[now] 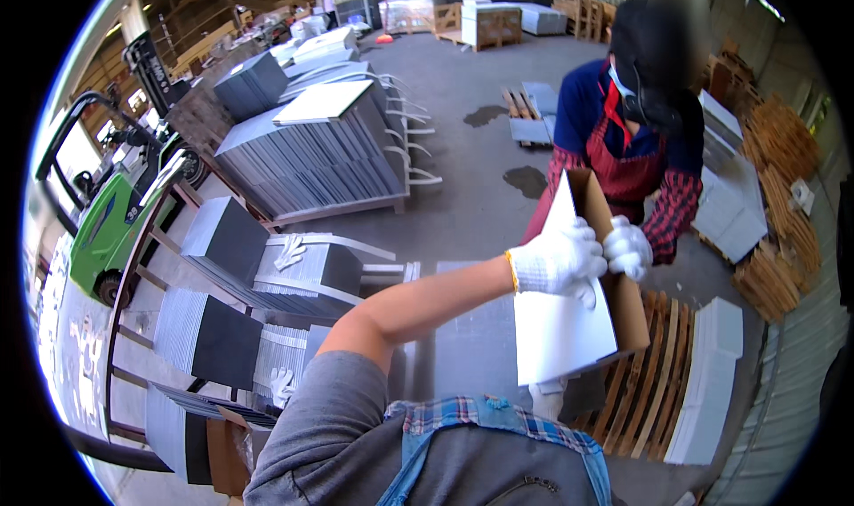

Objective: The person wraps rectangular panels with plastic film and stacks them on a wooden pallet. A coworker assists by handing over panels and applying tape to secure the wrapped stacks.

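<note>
My left hand [559, 259], in a white glove, grips the upper edge of a large white tile [560, 333] that stands tilted in front of me. Behind the tile is an open brown cardboard box [630, 306]. A co-worker in a red apron stands opposite, with a white-gloved hand [628, 248] on the box's upper edge, right next to my left hand. Just under the tile's lower edge a bit of white glove [546, 397] shows, seemingly my right hand; most of it is hidden. Below lies a wooden pallet [654, 381].
Racks of grey tiles [302, 164] stand on end at the left, darker ones [227, 239] nearer. A green forklift [111, 226] is parked far left. A long white box [707, 381] lies on the pallet's right side. Stacked wooden pallets [783, 195] line the right wall.
</note>
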A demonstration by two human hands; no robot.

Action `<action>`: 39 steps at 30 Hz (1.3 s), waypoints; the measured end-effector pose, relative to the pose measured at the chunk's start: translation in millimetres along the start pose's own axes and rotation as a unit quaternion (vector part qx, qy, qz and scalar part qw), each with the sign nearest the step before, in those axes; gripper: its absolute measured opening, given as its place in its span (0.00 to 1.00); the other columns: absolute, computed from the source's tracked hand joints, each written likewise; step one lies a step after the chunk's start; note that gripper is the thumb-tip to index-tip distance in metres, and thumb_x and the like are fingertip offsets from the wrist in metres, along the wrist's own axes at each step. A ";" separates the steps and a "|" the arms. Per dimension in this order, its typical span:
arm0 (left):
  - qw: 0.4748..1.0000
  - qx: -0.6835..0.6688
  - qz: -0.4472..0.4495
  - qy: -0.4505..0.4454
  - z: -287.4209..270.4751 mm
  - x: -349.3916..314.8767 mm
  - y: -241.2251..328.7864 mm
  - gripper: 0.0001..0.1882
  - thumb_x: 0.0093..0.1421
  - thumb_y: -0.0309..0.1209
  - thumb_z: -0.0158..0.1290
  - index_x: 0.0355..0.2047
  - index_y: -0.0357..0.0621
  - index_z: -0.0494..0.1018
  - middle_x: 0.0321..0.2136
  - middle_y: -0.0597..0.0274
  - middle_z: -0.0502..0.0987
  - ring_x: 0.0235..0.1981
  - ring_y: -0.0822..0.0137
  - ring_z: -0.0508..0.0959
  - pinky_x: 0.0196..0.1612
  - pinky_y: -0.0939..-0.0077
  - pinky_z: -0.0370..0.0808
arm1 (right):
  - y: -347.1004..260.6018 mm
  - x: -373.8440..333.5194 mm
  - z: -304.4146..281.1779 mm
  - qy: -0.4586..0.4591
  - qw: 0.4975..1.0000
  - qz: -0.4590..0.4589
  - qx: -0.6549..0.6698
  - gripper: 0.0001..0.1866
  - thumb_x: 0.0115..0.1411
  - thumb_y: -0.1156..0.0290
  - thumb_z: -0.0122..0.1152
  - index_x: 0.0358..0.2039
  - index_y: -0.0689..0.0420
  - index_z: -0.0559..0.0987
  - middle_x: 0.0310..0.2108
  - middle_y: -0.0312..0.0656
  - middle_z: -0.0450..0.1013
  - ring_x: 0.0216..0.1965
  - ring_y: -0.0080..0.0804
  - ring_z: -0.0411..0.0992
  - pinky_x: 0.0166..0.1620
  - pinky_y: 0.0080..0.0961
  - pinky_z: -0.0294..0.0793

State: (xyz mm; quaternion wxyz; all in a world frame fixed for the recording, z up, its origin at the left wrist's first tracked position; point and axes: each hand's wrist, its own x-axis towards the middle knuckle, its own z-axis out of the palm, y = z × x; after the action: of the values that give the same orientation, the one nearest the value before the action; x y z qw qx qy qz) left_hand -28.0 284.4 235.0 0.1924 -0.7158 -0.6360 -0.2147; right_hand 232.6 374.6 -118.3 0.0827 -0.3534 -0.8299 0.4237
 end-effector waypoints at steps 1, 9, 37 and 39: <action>1.000 0.010 0.008 0.017 3.6 1.3 2.3 0.23 0.44 0.54 0.63 0.29 0.50 0.76 0.29 0.61 0.75 0.38 0.55 0.76 0.49 0.59 0.69 | 0.0 -0.1 0.5 -0.005 1.000 0.002 -0.005 0.48 0.50 0.59 0.71 0.67 0.56 0.55 0.52 0.53 0.73 0.51 0.50 0.74 0.53 0.40 0.74; 1.000 0.010 0.015 0.017 31.3 -18.9 3.4 0.19 0.42 0.46 0.68 0.29 0.51 0.77 0.30 0.62 0.76 0.39 0.55 0.76 0.54 0.58 0.68 | -1.4 5.5 -6.1 -0.053 0.997 0.052 -0.001 0.47 0.49 0.55 0.68 0.65 0.58 0.57 0.48 0.57 0.76 0.50 0.59 0.74 0.52 0.46 0.73; 0.999 -0.030 -0.021 -0.032 77.6 -52.8 14.9 0.19 0.38 0.41 0.68 0.27 0.48 0.74 0.28 0.61 0.74 0.40 0.55 0.74 0.59 0.56 0.67 | -197.8 10.0 -163.9 0.090 0.959 -0.264 0.044 0.28 0.68 0.65 0.56 0.64 0.64 0.66 0.59 0.59 0.70 0.62 0.51 0.68 0.62 0.35 0.67; 1.000 -0.019 -0.021 -0.013 72.4 -56.4 19.5 0.20 0.35 0.41 0.68 0.25 0.48 0.73 0.28 0.62 0.74 0.39 0.55 0.74 0.57 0.56 0.68 | -188.1 8.1 -161.8 0.056 0.945 -0.242 0.215 0.31 0.69 0.63 0.54 0.67 0.64 0.62 0.63 0.57 0.66 0.66 0.48 0.63 0.66 0.34 0.61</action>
State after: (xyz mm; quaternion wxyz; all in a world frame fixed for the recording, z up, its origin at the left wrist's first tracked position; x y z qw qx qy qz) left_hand -9.7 275.1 143.5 0.1661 -0.7084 -0.6494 -0.2211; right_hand 200.1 410.7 125.1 0.3032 -0.1391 -0.7739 0.5384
